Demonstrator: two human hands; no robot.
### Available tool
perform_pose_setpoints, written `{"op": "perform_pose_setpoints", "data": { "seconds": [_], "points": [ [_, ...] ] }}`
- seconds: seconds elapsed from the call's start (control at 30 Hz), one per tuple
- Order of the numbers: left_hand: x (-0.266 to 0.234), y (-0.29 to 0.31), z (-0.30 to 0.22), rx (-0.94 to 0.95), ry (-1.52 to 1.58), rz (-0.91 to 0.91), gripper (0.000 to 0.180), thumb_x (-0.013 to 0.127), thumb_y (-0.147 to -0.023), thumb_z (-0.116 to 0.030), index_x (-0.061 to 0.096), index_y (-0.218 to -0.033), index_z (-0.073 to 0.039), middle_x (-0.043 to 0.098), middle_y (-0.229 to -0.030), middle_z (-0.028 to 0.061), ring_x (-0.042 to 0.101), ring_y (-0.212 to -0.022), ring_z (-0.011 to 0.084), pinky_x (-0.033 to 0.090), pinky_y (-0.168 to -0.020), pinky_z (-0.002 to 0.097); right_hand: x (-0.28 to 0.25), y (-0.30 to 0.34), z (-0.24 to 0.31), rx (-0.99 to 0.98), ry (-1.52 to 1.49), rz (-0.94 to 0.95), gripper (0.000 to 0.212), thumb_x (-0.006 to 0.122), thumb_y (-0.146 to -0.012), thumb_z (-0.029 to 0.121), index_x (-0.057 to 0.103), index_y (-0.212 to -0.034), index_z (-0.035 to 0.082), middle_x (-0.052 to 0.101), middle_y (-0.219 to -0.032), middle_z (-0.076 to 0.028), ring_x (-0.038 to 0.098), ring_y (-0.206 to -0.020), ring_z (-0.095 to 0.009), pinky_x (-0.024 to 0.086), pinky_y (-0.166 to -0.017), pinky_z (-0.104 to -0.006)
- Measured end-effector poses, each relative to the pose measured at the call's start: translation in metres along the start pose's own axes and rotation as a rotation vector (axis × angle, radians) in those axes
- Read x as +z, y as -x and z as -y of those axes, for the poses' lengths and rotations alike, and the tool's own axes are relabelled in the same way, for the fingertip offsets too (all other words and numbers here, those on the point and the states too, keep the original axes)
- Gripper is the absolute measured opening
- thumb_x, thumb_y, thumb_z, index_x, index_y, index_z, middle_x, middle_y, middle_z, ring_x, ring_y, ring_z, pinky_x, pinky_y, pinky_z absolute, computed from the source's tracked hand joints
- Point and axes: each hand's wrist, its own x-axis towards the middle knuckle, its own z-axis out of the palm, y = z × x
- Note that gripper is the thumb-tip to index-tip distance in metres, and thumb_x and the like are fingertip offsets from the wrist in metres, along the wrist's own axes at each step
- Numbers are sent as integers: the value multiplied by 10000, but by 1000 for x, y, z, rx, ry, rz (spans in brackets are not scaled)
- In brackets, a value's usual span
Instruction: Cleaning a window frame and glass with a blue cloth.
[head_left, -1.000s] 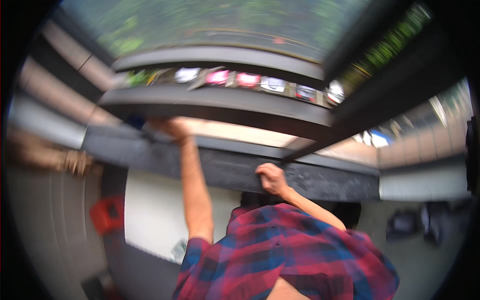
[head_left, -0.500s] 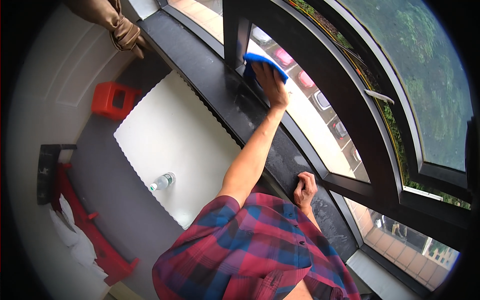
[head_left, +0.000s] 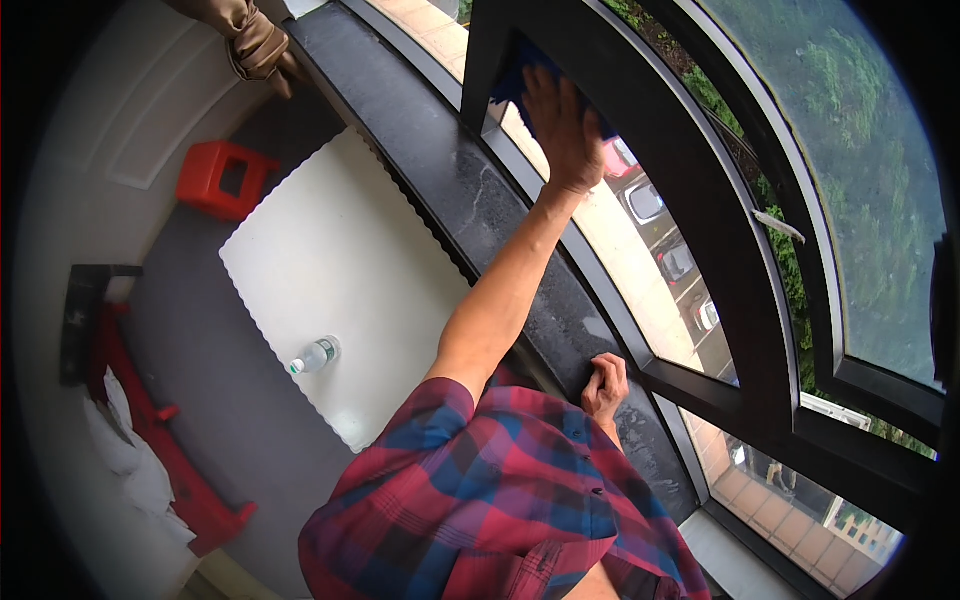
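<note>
My left hand [head_left: 560, 125] is stretched out to the window and presses a blue cloth [head_left: 508, 85] flat against the glass beside the black window frame [head_left: 480, 60]. Only the cloth's edges show around my fingers. My right hand [head_left: 605, 385] rests on the dark stone window sill [head_left: 450, 180] with its fingers curled into a loose fist and nothing in it. My red and blue checked shirt fills the lower middle of the view.
Another person's brown-gloved hand [head_left: 258, 45] rests on the sill's far end. Below the sill lie a white scalloped sheet [head_left: 330, 270], a plastic bottle [head_left: 315, 355], a red stool [head_left: 215, 178] and a red frame with white cloths [head_left: 150, 440]. Parked cars show through the glass.
The view has swung round. My left hand has slid the blue cloth along the glass toward the black upright of the frame. My right hand stays on the sill.
</note>
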Motion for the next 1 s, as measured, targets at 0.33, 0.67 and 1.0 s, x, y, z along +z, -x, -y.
{"op": "perform_pose_setpoints", "data": {
  "seconds": [0.33, 0.67, 1.0],
  "points": [
    [35, 107, 8, -297, 49, -181, 646, 214, -1094, -423, 166, -1584, -4, 68, -1645, 280, 74, -1522, 457, 62, -1228, 529, 3, -2, 1, -33, -39, 25, 245, 530, -752, -167, 617, -891, 15, 629, -913, -127, 638, -813, -315, 517, -707, -368],
    [27, 134, -52, -259, 103, -83, 724, 221, -1065, -504, 188, -1577, 8, 74, -1632, 310, 66, -1509, 502, 48, -1203, 594, -2, 4, -7, -87, -124, 51, 214, 536, -797, -150, 625, -896, 17, 632, -908, -127, 635, -776, -288, 501, -671, -339],
    [33, 127, -123, -122, 117, -69, 704, 218, -1075, -474, 166, -1579, 15, 67, -1635, 306, 45, -1514, 490, 37, -1213, 576, -46, 4, -9, -53, -284, 160, 182, 589, -817, -129, 651, -910, 15, 671, -893, -131, 670, -762, -301, 525, -679, -355]
  ]
}}
